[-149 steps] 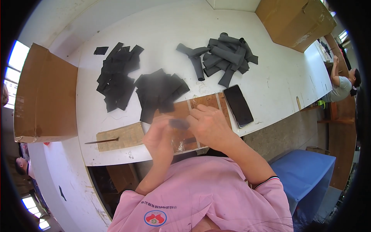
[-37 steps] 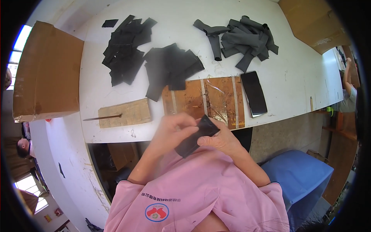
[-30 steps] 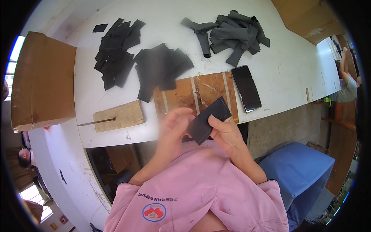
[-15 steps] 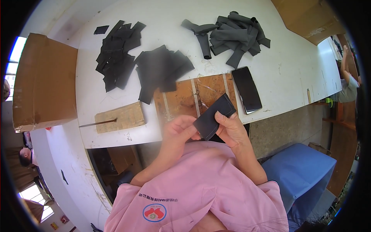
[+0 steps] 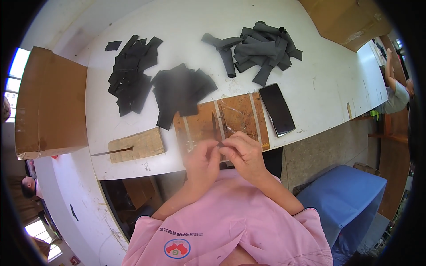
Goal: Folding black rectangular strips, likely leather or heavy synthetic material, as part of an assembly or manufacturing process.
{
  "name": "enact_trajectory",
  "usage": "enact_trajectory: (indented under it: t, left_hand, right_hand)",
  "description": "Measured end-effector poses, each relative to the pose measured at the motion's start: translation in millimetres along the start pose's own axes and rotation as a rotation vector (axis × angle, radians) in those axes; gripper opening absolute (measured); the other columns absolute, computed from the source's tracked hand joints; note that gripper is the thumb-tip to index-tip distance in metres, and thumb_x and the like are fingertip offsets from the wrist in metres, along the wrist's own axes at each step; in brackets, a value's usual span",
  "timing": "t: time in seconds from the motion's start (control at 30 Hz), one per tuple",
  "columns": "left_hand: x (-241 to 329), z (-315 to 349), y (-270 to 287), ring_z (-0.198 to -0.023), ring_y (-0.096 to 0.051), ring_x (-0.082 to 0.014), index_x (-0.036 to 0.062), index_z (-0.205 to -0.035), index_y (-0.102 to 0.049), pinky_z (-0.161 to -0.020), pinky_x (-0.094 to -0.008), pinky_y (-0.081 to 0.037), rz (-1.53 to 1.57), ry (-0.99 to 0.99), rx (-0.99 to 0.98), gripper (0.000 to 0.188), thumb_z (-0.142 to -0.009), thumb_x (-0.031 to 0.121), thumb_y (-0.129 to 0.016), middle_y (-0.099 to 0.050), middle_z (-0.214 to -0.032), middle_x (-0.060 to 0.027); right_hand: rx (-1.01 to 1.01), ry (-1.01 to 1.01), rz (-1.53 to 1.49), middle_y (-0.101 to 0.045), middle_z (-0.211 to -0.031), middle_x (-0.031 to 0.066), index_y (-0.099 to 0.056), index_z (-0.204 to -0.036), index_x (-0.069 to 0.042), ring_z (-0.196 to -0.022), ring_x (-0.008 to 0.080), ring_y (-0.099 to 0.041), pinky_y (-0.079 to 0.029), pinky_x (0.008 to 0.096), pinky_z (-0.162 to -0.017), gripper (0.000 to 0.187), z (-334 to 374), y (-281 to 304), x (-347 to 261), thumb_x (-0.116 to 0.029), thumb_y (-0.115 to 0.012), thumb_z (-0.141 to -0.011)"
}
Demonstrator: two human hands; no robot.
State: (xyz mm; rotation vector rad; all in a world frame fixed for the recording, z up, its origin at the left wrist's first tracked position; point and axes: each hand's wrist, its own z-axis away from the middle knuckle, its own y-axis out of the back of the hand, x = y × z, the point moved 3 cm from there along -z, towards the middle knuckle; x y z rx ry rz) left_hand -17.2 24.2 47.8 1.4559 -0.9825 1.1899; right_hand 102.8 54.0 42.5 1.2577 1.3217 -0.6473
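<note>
My left hand and my right hand meet over the near edge of a worn wooden board. Both are closed, fingertips pinching a black fabric piece that now shows nearly edge-on as a thin dark strip. My fingers cover most of its near end. Just beyond the board's left side lies a pile of flat black fabric pieces. Another black pile sits farther left, with one small black piece apart from it.
Dark grey rolled strips are heaped at the far right. A black phone lies beside the board. On the left, a pointed metal tool rests across a wooden block. Cardboard boxes flank the table; a blue-covered seat stands right.
The black fabric piece has turned from showing its broad face to edge-on. My hands have come together, the right one moving left. The whole view has shifted slightly.
</note>
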Motion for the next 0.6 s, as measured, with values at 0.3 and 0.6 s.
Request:
enact_trajectory:
  t: [0.3, 0.6]
  left_hand:
    - [-33, -11, 2, -0.039, -0.035, -0.0043, 0.0021, -0.087, -0.049, -0.036, -0.0180, -0.026, 0.667, 0.504, 0.104, 0.017, -0.073, -0.006, -0.056, -0.054, -0.065, -0.0034]
    - [-35, -6, 9, -0.065, -0.049, -0.0050, 0.0007, -0.088, -0.053, -0.057, -0.0147, -0.038, 0.236, 0.265, 0.132, 0.020, -0.071, -0.006, -0.047, -0.054, -0.077, -0.0025]
  right_hand:
    - [0.152, -0.010, 0.287, -0.052, -0.068, 0.0091, -0.056, -0.074, 0.002, -0.055, 0.0200, -0.052, -0.042, 0.0273, -0.050, 0.010, -7, -12, 20, -0.004, -0.059, -0.067]
    - [-0.119, -0.827, -1.427, -0.056, -0.072, 0.0012, -0.059, -0.088, -0.004, -0.061, 0.0084, -0.046, -0.035, 0.0188, -0.052, 0.015, 12, -36, 34, -0.010, -0.061, -0.074]
